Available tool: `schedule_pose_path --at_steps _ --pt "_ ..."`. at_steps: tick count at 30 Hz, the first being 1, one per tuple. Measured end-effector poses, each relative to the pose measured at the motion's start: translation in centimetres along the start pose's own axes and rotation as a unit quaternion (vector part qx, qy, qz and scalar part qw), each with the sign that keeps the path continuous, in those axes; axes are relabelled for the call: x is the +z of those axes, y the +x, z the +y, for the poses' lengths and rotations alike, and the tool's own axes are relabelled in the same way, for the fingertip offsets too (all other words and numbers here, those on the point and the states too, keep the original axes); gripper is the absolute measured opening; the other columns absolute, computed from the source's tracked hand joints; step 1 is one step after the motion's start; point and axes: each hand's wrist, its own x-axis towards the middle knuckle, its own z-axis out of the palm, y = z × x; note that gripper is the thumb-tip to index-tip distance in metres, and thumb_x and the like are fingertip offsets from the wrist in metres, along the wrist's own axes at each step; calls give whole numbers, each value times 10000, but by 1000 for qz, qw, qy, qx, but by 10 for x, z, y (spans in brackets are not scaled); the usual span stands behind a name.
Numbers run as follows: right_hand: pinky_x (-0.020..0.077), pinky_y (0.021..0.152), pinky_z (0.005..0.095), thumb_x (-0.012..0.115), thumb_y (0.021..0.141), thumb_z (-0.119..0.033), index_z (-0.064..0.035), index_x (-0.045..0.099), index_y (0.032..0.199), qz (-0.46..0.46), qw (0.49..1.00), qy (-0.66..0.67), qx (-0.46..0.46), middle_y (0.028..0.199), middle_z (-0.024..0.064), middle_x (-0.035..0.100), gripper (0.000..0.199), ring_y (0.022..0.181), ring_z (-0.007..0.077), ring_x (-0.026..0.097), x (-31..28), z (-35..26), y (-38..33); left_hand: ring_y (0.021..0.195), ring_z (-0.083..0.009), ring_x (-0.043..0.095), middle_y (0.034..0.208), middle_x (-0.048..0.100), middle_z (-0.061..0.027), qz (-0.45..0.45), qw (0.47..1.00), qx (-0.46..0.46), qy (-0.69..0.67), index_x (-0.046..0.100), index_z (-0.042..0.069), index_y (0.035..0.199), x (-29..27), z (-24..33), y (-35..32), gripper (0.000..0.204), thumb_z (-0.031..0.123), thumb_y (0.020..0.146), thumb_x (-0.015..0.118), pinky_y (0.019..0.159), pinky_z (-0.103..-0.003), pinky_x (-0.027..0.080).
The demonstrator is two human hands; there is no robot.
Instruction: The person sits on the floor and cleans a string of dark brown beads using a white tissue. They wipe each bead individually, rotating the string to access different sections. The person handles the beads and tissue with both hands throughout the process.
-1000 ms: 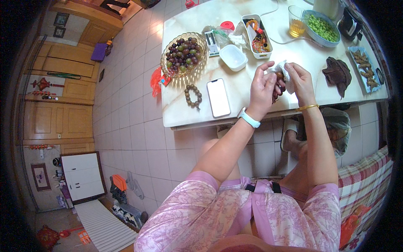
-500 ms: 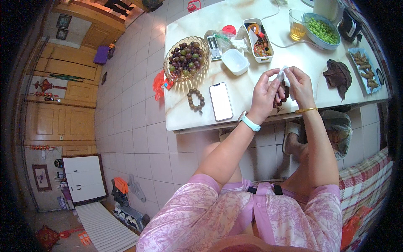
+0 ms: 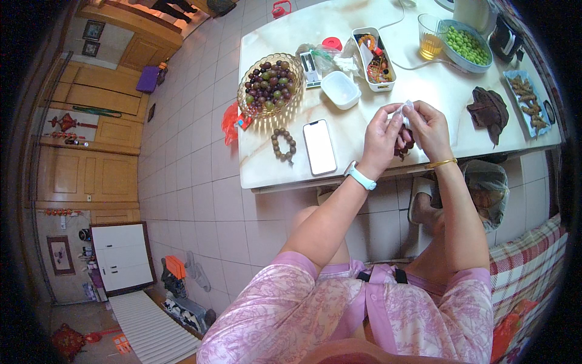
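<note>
Pale tiled floor (image 3: 182,170) to the left; 1 marble-patterned table (image 3: 257,164) at the far side of the wearer's lap.

Counted on the table: 1 phone (image 3: 319,147), screen lit white; 1 brown beaded bracelet (image 3: 274,142), laid in a loop left of the phone; 1 crumpled dark brown cloth (image 3: 488,115), right.

Containers, 6: 1 ribbed amber bowl (image 3: 244,91), far left, heaped with dark red and green grapes (image 3: 270,85), too many to count; 1 small white tub (image 3: 341,91), translucent; 1 white oblong box (image 3: 380,85), holding orange and red strung pieces; 1 drinking glass (image 3: 430,45), part filled with amber liquid; 1 blue bowl (image 3: 470,68), far right, full of round green items; 1 light blue tray (image 3: 539,131), right, with knobbly brown pieces.

Hands, 2, raised close together at the near table edge. Left hand (image 3: 383,133): fingers curled, closed on dark red beads (image 3: 403,145), partly hidden between the hands, count not tellable. Right hand (image 3: 432,128): thumb and fingertips pinched on 1 white tissue (image 3: 405,108), bunched above the beads and meeting the left fingertips.
</note>
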Motion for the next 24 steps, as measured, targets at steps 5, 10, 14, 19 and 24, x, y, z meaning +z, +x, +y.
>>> schedule_pose_path --at_steps 5,10,14,19,24 --pt "442 502 216 590 940 -173 15 611 941 -17 999 39 -34 707 -2 584 189 559 56 525 8 -8 -4 645 -75 557 824 596 -29 55 996 12 -75 491 20 1222 0 10 -3 292 196 995 434 596 -201 477" --pt "423 460 214 572 947 -155 8 599 927 -40 999 14 1 701 -7 570 167 500 61 515 3 -10 -4 637 -78 560 793 588 -32 -11 999 -4 -30 495 10 1178 0 4 -2 290 238 1006 443 562 -201 461" --pt "399 458 200 568 952 -176 0 592 925 -23 999 26 -5 676 -15 556 180 503 48 505 0 -6 -1 630 -68 541 769 582 -25 -19 1000 -2 -7 482 17 1218 0 1 -2 311 244 1009 438 553 -195 448" --pt "399 506 192 598 937 -200 -1 589 923 -21 999 28 -11 690 -3 576 199 560 44 521 1 -8 0 587 -46 518 739 582 -21 14 998 32 -44 475 34 1239 -2 5 -1 320 250 1005 442 510 -172 419" --pt "390 492 206 621 912 -165 7 586 862 -46 999 12 9 655 3 566 183 548 51 501 2 -11 -4 631 -60 543 787 574 -14 -26 998 -29 -39 482 31 1229 -3 7 -1 339 276 995 471 528 -185 437"
